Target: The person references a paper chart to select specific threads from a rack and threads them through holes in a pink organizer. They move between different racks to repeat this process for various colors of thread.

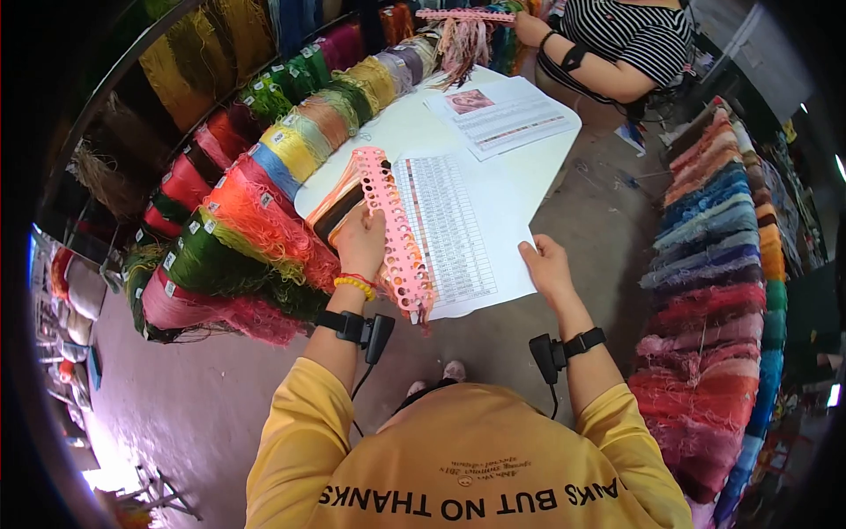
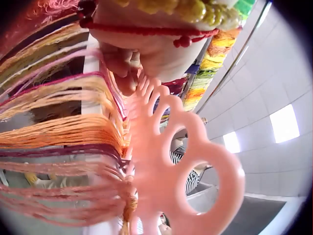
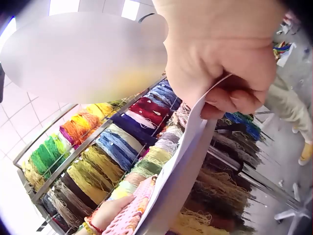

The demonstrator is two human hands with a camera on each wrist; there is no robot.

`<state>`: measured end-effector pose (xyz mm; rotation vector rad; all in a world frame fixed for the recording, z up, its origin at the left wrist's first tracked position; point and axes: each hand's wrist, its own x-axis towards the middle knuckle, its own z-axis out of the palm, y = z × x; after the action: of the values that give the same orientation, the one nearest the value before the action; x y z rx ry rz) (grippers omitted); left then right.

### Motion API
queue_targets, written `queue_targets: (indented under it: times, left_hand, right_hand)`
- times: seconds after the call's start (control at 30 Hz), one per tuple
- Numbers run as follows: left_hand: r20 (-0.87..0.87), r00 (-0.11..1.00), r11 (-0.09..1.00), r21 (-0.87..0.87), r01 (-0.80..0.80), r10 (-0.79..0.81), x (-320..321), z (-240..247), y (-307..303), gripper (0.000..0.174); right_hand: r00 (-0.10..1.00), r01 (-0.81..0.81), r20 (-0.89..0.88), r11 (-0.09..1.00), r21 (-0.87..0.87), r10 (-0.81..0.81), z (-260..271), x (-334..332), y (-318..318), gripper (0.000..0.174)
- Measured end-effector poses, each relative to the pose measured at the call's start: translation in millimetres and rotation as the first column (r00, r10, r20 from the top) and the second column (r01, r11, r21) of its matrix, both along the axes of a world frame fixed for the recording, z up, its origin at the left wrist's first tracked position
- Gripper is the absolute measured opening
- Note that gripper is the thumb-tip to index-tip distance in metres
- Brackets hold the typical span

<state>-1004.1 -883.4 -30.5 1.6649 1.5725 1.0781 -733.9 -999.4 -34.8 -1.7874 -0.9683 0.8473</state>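
A pink perforated thread holder [image 1: 394, 231], hung with strands of thread [image 2: 58, 132], lies along the left side of a printed chart sheet [image 1: 454, 234]. My left hand [image 1: 359, 242] grips the holder about midway; in the left wrist view its fingers [image 2: 128, 81] curl at the holder's edge. With thumb and curled fingers my right hand [image 1: 550, 266] pinches the right edge of the paper, which the right wrist view shows edge-on [image 3: 183, 161].
Another sheet with a picture [image 1: 502, 119] lies farther back on the white table [image 1: 551, 159]. Thread skeins [image 1: 256, 212] line the left, others hang on a rack [image 1: 705, 291] at right. A person in a striped top [image 1: 634, 44] stands at the back, holding another pink holder [image 1: 465, 15].
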Motion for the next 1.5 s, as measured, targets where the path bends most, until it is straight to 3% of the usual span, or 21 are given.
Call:
queue_targets:
  times: [0.03, 0.13, 0.17, 0.43, 0.63, 0.87, 1.1, 1.13, 1.3, 1.5]
  left_hand:
    - [0.173, 0.985, 0.999, -0.030, 0.011, -0.006, 0.2, 9.4, -9.3, 0.028]
    - [0.394, 0.917, 0.998, 0.006, 0.069, -0.066, -16.2, 2.0, -26.8, 0.025]
    - [0.326, 0.943, 0.996, -0.035, 0.078, -0.062, -27.5, 1.3, -34.9, 0.026]
    - [0.491, 0.871, 0.989, -0.110, 0.099, -0.033, -86.9, 21.9, -91.4, 0.026]
    - [0.589, 0.797, 0.973, -0.071, 0.219, -0.136, -62.5, 43.0, -116.7, 0.026]
    - [0.604, 0.715, 0.867, -0.077, 0.493, -0.353, 41.2, 82.3, -159.9, 0.025]
    - [0.609, 0.538, 0.695, 0.031, 0.718, -0.583, 208.5, 91.0, -213.6, 0.023]
    - [0.568, 0.557, 0.673, -0.006, 0.739, -0.606, 231.4, 96.7, -221.5, 0.023]
    - [0.589, 0.444, 0.561, 0.020, 0.827, -0.675, 336.9, 100.0, -251.2, 0.023]
    - [0.570, 0.485, 0.563, -0.047, 0.825, -0.664, 425.8, 87.7, -237.5, 0.024]
  right_hand:
    - [0.999, 0.007, -0.033, 1.000, 0.021, -0.006, 2.5, -5.5, -6.4, 0.021]
    - [0.992, 0.020, -0.125, 0.999, 0.046, -0.014, 10.4, -21.2, -27.6, 0.019]
    - [0.987, 0.029, -0.160, 0.998, 0.054, -0.020, 12.5, -28.1, -34.2, 0.018]
    - [0.950, 0.128, -0.305, 0.979, 0.161, -0.074, 17.4, -67.3, -98.0, 0.018]
    - [0.939, 0.188, -0.324, 0.959, 0.210, -0.114, 26.5, -51.4, -144.1, 0.019]
    - [0.909, 0.359, -0.339, 0.869, 0.340, -0.243, 43.8, 14.7, -206.5, 0.018]
    - [0.856, 0.510, -0.338, 0.741, 0.437, -0.390, 51.0, 137.7, -305.2, 0.017]
    - [0.846, 0.531, -0.329, 0.722, 0.444, -0.420, 52.2, 156.9, -319.0, 0.017]
    - [0.794, 0.601, -0.259, 0.649, 0.466, -0.550, 61.6, 239.2, -372.4, 0.017]
    - [0.774, 0.582, -0.065, 0.667, 0.465, -0.630, 64.5, 327.5, -371.6, 0.019]
